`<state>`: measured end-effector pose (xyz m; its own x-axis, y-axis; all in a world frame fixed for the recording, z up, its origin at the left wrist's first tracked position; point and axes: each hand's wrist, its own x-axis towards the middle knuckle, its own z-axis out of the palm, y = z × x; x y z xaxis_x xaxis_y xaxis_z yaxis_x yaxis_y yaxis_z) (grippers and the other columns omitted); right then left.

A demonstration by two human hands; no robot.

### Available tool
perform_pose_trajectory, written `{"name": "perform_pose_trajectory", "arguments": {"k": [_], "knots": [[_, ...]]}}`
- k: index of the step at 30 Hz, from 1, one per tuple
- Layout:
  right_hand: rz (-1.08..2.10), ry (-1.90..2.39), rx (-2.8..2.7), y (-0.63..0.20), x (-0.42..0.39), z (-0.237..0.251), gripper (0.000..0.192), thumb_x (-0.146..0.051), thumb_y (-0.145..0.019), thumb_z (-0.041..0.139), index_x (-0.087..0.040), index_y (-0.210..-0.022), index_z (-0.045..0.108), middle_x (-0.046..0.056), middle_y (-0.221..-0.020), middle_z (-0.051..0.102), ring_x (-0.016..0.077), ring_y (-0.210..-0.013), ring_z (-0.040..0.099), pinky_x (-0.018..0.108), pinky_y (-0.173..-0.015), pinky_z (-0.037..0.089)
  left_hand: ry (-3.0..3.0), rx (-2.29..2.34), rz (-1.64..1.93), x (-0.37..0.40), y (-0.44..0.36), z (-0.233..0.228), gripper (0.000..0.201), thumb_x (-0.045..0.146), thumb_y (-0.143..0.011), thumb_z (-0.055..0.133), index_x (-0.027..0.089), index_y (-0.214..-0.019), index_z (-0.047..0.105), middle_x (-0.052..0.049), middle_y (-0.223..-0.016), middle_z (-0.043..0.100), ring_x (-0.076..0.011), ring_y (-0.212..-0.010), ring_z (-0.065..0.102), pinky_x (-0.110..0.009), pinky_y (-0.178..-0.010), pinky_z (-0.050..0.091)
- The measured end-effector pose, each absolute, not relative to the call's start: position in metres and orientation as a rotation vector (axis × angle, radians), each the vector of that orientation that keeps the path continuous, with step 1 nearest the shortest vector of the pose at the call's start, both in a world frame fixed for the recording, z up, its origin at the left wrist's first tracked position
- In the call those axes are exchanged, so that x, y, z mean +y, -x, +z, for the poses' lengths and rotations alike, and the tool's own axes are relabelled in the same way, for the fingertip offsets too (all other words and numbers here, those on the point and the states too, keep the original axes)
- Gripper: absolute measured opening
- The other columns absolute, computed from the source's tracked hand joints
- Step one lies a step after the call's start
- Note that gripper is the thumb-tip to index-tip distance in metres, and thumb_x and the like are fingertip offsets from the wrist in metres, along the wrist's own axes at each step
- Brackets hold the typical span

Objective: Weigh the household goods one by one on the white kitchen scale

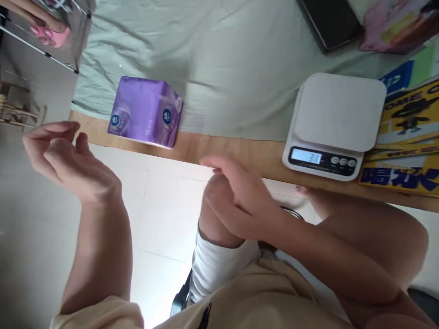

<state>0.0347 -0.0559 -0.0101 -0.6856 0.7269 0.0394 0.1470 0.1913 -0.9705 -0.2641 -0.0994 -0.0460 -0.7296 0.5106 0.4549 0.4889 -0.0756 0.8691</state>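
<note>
My left hand (65, 157) is raised at the left, off the table's edge, fingers loosely curled with nothing in it. My right hand (236, 192) rests over my knee just in front of the wooden table edge (233, 153), fingers extended and empty. A purple tissue pack (146, 111) lies on the pale green cloth (222, 68) between the two hands and beyond them. A white kitchen scale (334, 123) with a lit display stands to the right, nothing on its platform.
Yellow and blue printed boxes (408, 137) lie right of the scale. A dark flat device (329, 23) and a pink package (394, 23) sit at the far right. A metal rack with a pink item (51, 34) is at the top left. White tiled floor lies below.
</note>
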Motion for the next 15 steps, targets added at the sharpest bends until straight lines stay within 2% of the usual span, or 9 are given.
{"name": "perform_pose_trajectory", "arguments": {"k": [2, 4, 6, 8, 11, 15], "knots": [[1.589, 0.789, -1.948, 0.010, -0.054, -0.022, 0.043, -0.030, -0.092, 0.050, -0.022, -0.134, 0.049, 0.007, -0.145, 0.058, 0.0180, -0.137, 0.055, 0.041, -0.119, 0.053, -1.024, 1.946, 1.944, -0.096, 0.283, -0.050, 0.047, 0.058, -0.063, 0.065, 0.026, -0.097, 0.059, 0.003, -0.111, 0.068, -0.0316, -0.126, 0.056, -0.056, -0.120, 0.041], [1.661, 0.817, -1.986, 0.046, -0.051, -0.029, 0.057, -0.027, -0.092, 0.050, -0.020, -0.147, 0.039, 0.006, -0.161, 0.042, 0.0171, -0.154, 0.036, 0.042, -0.131, 0.039, -0.923, 1.835, 1.747, -0.089, 0.294, -0.052, 0.073, 0.076, -0.050, 0.074, 0.027, -0.103, 0.065, 0.003, -0.115, 0.072, -0.0363, -0.135, 0.053, -0.058, -0.122, 0.041], [1.741, 0.908, -2.040, 0.074, -0.046, -0.033, 0.076, -0.031, -0.093, 0.053, -0.016, -0.159, 0.019, 0.007, -0.171, 0.018, 0.0200, -0.164, 0.011, 0.048, -0.137, 0.027, -0.902, 1.764, 1.597, -0.083, 0.293, -0.050, 0.087, 0.087, -0.050, 0.071, 0.025, -0.111, 0.070, 0.001, -0.120, 0.073, -0.0398, -0.140, 0.050, -0.061, -0.124, 0.040], [1.795, 0.962, -2.058, 0.091, -0.043, -0.034, 0.092, -0.040, -0.094, 0.056, -0.013, -0.162, 0.001, 0.009, -0.173, -0.002, 0.0229, -0.165, -0.005, 0.051, -0.138, 0.020, -0.949, 1.721, 1.492, -0.080, 0.283, -0.046, 0.092, 0.088, -0.056, 0.068, 0.022, -0.120, 0.072, -0.002, -0.122, 0.073, -0.0418, -0.137, 0.051, -0.062, -0.123, 0.042], [1.808, 0.979, -2.044, 0.093, -0.044, -0.030, 0.100, -0.047, -0.094, 0.057, -0.010, -0.161, -0.007, 0.009, -0.173, -0.007, 0.0215, -0.165, -0.005, 0.048, -0.138, 0.021, -1.008, 1.670, 1.499, -0.085, 0.254, -0.037, 0.087, 0.087, -0.063, 0.066, 0.022, -0.122, 0.073, -0.001, -0.121, 0.073, -0.0422, -0.135, 0.053, -0.058, -0.124, 0.044], [1.553, 0.987, -1.976, 0.048, -0.050, -0.015, 0.093, -0.047, -0.096, 0.056, -0.013, -0.161, 0.000, 0.007, -0.173, 0.003, 0.0149, -0.165, 0.001, 0.042, -0.138, 0.022, -1.124, 1.539, 1.661, -0.093, 0.201, -0.020, 0.069, 0.078, -0.079, 0.058, 0.029, -0.125, 0.072, 0.003, -0.125, 0.069, -0.0378, -0.147, 0.043, -0.055, -0.132, 0.032]]}}
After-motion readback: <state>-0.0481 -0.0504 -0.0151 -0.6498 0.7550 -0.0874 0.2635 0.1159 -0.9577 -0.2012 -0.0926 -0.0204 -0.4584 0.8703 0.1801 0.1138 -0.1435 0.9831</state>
